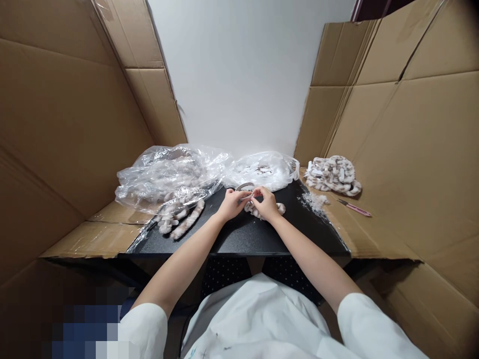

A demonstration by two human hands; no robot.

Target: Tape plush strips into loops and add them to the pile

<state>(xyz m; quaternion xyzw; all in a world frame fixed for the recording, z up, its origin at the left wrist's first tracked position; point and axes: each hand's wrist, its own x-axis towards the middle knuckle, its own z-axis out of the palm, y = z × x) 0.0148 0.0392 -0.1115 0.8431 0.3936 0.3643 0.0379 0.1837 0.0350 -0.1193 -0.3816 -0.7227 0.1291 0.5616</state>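
My left hand (229,204) is closed, pinching a thin grey-brown looped band (246,185) above the black table. Opposite it, my right hand (267,203) is closed too, thumb and fingertips pressed together at the band's near side. Exactly what lies between the right fingertips is too small to make out. Just under the hands lies a fluffy brown-and-white furry band (280,208), partly hidden by the right hand. Left of my hands, several similar furry bands (189,219) with white tags spill from a clear plastic bag (149,174).
A white plastic bag (239,172) holding small scraps stands at the back. At the right are a heap of tagged furry bands (333,174), loose fluff (315,202) and a pink-handled cutter (355,207). Cardboard walls (411,149) enclose both sides of the table (239,244).
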